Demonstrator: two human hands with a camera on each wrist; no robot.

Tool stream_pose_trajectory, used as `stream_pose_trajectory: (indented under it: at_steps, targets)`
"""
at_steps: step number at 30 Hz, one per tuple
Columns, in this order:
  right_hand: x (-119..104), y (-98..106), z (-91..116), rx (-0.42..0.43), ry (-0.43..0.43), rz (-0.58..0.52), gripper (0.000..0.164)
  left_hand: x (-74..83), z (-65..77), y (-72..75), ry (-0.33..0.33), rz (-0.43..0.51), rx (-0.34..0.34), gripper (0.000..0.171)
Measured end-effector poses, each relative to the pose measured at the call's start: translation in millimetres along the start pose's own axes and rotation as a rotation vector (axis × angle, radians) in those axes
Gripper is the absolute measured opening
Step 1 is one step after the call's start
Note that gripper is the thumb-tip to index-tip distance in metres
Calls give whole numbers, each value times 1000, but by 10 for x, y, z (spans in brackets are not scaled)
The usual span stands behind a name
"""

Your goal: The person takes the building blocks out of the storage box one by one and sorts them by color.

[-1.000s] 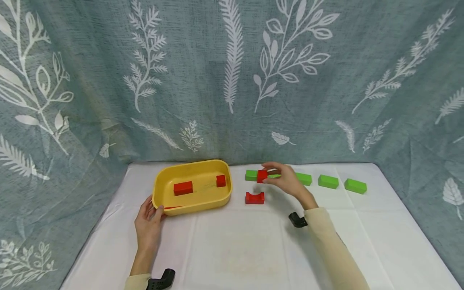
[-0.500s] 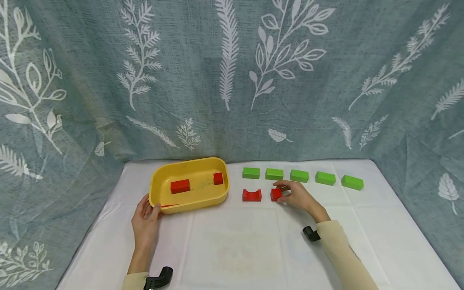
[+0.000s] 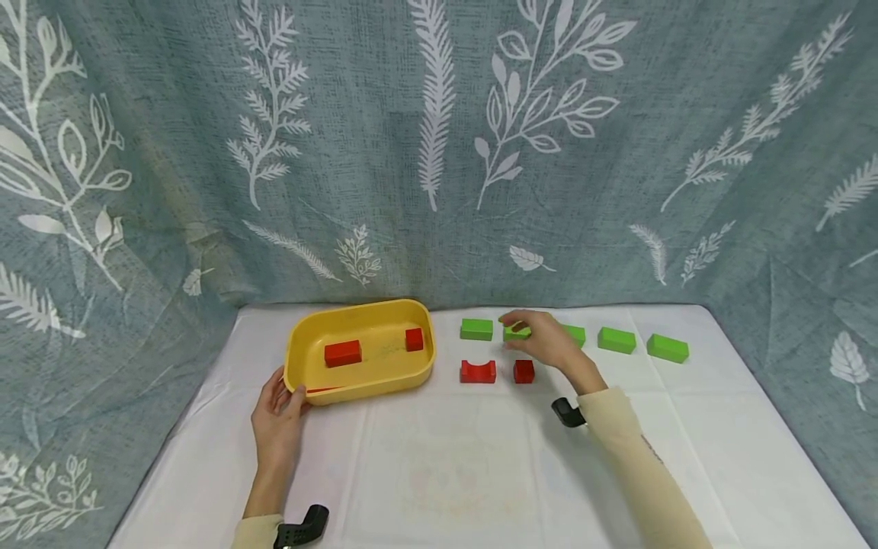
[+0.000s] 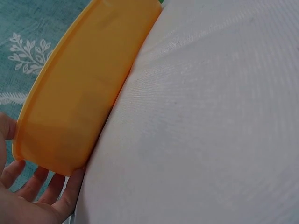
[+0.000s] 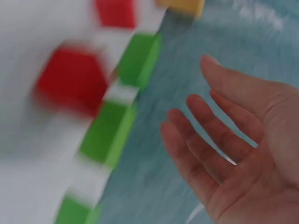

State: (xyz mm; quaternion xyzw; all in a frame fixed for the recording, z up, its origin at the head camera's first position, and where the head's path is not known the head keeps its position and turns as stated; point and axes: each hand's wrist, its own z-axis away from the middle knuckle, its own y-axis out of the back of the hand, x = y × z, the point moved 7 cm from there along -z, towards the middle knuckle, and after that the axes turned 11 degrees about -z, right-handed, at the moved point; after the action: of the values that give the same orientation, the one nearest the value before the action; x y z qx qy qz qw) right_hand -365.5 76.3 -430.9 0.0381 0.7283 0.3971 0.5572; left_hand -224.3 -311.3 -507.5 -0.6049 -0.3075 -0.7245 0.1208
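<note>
My left hand (image 3: 276,415) holds the near left corner of a yellow plastic tub (image 3: 384,387). In the left wrist view the thumb is at the tub's rim and the fingers (image 4: 70,196) curl against its outer wall. Inside the tub lie a red rectangular block (image 3: 342,353) and a red cube (image 3: 414,339); a thin red edge shows by the near wall. My right hand (image 3: 546,341) hovers over the row of green blocks, fingers spread and holding nothing. Just below it on the cloth are a red block (image 3: 523,371) and a red block with a curved notch (image 3: 478,372).
Several green blocks stand in a row along the table's back, among them a left one (image 3: 476,329) and a far right one (image 3: 668,348). My right hand partly covers the middle ones. A patterned teal curtain (image 3: 384,152) hangs behind the white tablecloth (image 3: 466,465).
My right hand set the red block down beside the notched one, let go of it, and moved back up and left over the green row. My left hand stayed on the tub.
</note>
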Motion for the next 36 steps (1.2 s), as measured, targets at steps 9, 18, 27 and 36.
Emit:
stream_pose_trajectory:
  at_steps: [9,18,27,36]
  targets:
    - [-766,-811,-620,-122,244,402,28,9,22,-60,-23,47,-10,50]
    - [-604,-1266,-920,-178,134,800,31,-15,59,-158,-42,43,-36,49]
    - [-564,-1111,-880,-56,142,292,47,13,49,-105,-52,13,-29,49]
    - [-509,-611,-566,59,156,-327,51,-6,-1,32,-57,-6,16,48]
